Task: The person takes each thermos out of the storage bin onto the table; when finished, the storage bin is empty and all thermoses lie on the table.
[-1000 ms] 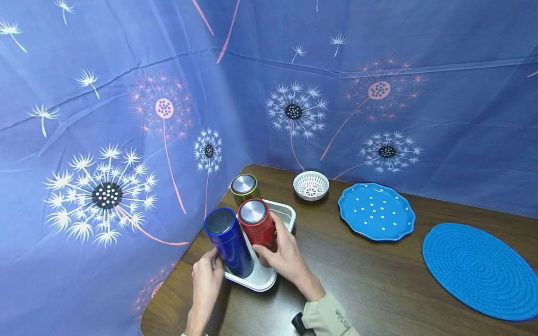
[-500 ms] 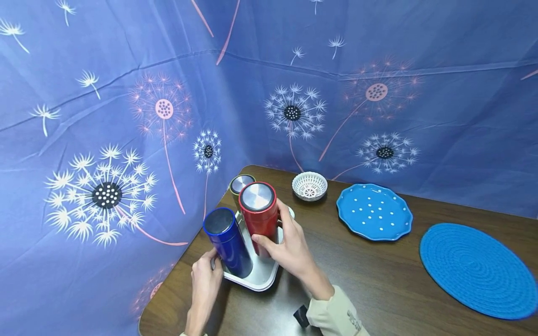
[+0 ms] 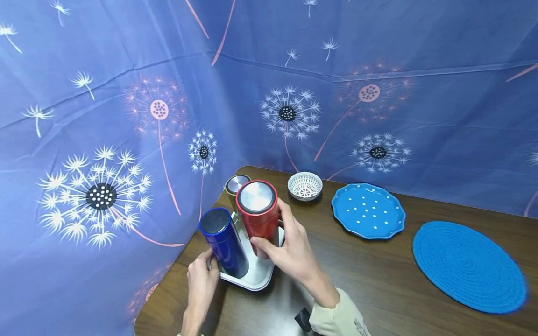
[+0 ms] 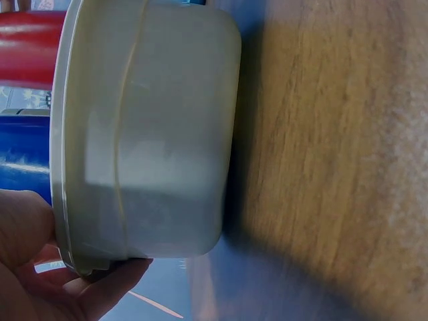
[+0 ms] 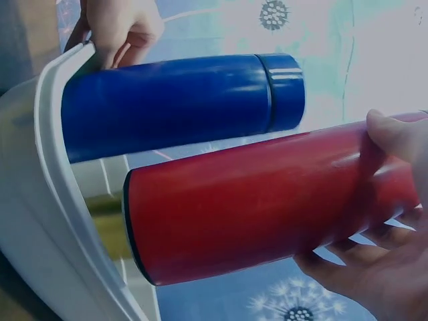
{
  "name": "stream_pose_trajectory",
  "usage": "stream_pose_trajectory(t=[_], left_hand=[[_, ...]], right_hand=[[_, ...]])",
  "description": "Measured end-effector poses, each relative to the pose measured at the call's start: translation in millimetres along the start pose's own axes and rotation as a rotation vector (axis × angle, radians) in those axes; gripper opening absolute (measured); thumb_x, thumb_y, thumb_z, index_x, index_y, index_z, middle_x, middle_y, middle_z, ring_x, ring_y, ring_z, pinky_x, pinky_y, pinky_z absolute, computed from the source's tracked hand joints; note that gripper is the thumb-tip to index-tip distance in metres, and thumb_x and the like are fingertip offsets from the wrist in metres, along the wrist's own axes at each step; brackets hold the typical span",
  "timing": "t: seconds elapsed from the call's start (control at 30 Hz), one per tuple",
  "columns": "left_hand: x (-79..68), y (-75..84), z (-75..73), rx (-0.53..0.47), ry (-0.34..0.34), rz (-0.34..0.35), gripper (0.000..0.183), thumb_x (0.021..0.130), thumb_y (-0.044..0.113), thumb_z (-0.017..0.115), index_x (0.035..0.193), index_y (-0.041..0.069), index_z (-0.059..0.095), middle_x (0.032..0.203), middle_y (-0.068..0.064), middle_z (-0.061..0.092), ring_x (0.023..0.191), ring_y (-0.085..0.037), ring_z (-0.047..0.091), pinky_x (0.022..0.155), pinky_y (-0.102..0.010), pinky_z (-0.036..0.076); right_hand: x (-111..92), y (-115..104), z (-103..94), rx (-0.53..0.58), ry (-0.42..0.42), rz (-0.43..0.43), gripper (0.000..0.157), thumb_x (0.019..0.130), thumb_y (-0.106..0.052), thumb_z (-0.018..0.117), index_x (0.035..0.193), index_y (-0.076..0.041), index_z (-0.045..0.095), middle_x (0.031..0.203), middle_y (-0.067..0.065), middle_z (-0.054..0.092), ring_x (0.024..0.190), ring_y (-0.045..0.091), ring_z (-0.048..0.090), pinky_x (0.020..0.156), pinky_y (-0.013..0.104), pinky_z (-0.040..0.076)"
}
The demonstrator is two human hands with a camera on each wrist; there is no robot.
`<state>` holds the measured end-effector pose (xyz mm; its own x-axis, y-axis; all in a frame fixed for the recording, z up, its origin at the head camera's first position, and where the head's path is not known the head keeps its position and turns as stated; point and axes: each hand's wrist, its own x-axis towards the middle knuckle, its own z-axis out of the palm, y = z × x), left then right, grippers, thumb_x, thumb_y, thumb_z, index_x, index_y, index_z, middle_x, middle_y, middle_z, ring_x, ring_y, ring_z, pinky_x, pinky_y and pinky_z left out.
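Observation:
My right hand (image 3: 294,247) grips a red thermos flask (image 3: 260,226) with a silver-topped lid, thumb on the near side. In the right wrist view the flask is tilted, its dark-edged base just above the rim of a deep white plastic bin (image 4: 154,134). My left hand (image 3: 202,275) pinches the bin's rim at the near left corner, thumb above and fingers below. Inside the bin, near that hand, a blue thermos flask (image 3: 227,247) leans slightly. Behind the red one shows the silver lid of a yellow-green flask (image 3: 237,184), its body mostly hidden.
On the wooden table (image 3: 361,284) a small white openwork bowl (image 3: 305,186) stands at the back. To its right are a blue polka-dot plate (image 3: 369,210) and a round blue woven placemat (image 3: 468,266). A blue dandelion-print cloth (image 3: 244,102) hangs behind and to the left.
My right hand has raised the red flask up out of the bin, and it now covers more of the yellow-green one. The left hand keeps its hold on the rim.

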<state>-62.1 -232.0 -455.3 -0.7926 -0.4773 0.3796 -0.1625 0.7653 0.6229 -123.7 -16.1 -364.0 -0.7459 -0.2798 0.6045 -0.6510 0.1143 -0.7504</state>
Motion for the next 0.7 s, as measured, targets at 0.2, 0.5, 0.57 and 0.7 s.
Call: stream_pose_trajectory(t=[0.2, 0.5, 0.57, 0.7], left_hand=[[1.2, -0.3, -1.7, 0.007, -0.02, 0.007, 0.029, 0.083, -0.006, 0.057, 0.107, 0.0, 0.073, 0.101, -0.022, 0.072, 0.091, -0.047, 0.067, 0.07, -0.059, 0.047], [1.8, -0.4, -5.1, 0.014, -0.029, 0.004, 0.029, 0.083, -0.005, 0.057, 0.107, -0.001, 0.073, 0.102, -0.023, 0.071, 0.092, -0.049, 0.066, 0.071, -0.061, 0.046], [1.3, 0.5, -4.2, 0.012, -0.029, 0.005, 0.029, 0.083, -0.004, 0.057, 0.107, -0.001, 0.073, 0.102, -0.022, 0.071, 0.091, -0.049, 0.066, 0.07, -0.061, 0.046], [0.5, 2.1, -3.7, 0.016, -0.029, 0.008, 0.029, 0.083, -0.004, 0.056, 0.107, 0.0, 0.073, 0.101, -0.023, 0.071, 0.09, -0.051, 0.065, 0.07, -0.062, 0.046]], right_hand=[[-6.5, -5.8, -17.1, -0.034, 0.02, 0.041, 0.082, 0.074, -0.017, 0.085, 0.143, -0.017, 0.04, 0.128, 0.002, 0.06, 0.11, 0.016, 0.062, 0.087, 0.038, 0.054], [-21.8, -3.6, -40.6, -0.109, 0.068, 0.122, 0.083, 0.072, -0.015, 0.087, 0.142, -0.017, 0.041, 0.129, 0.001, 0.059, 0.112, 0.017, 0.062, 0.088, 0.039, 0.054], [-26.5, -1.8, -48.0, -0.129, 0.082, 0.148, 0.084, 0.071, -0.015, 0.087, 0.141, -0.017, 0.041, 0.129, 0.002, 0.059, 0.112, 0.018, 0.062, 0.088, 0.04, 0.054], [-38.2, 3.3, -64.6, -0.178, 0.102, 0.217, 0.085, 0.071, -0.015, 0.087, 0.142, -0.014, 0.04, 0.13, 0.006, 0.058, 0.113, 0.025, 0.062, 0.087, 0.045, 0.054]])
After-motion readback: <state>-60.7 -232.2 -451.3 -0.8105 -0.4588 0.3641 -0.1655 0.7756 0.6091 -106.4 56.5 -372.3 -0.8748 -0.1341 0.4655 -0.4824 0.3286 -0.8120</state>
